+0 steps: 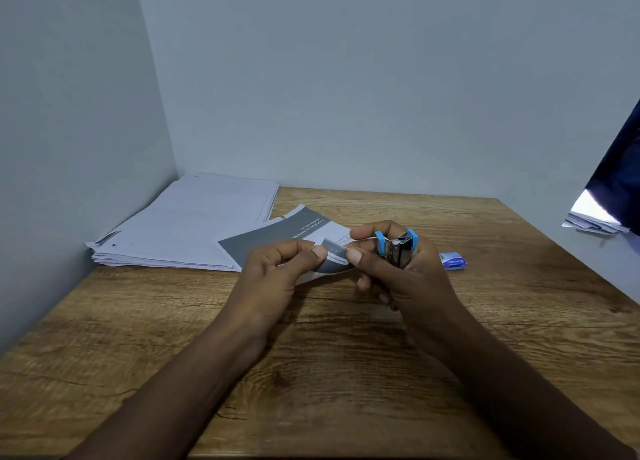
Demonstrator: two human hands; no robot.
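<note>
Forearms (194, 373) enter from the bottom edge, and both hands meet mid-surface, raised just above it. Left hand (277, 269): fingers (294, 246) curled, thumb and forefinger pinching the near corner (334, 252) of a printed sheet (277, 233). That corner is lifted and bent back toward the camera, grey face up, with a line of small print. Right hand (408, 272): thumb pressed on the same corner, just beside the left thumb. Its other fingers are wrapped round a small stapler (398, 248), blue plastic over a metal core, held in the palm end-on to the camera, immediately right of the corner. Can't tell whether the paper sits inside the stapler's mouth or only next to it. Both hands are closed on something, neither is free. The rest of the sheet lies flat on the wooden surface (311, 373) beyond the hands, with a grey band across it, white text reading upside down and white paper past the band. Its left end overlaps the edge of a thick stack of paper (194, 224) in the rear left corner against the walls (346, 96), edges slightly fanned. Small blue staple box (453, 261) lies flat just right of the right hand, not touching it. At the far right edge, a smaller pile of papers (588, 222) sits under a dark blue cloth (620, 182), well apart from the hands.
</note>
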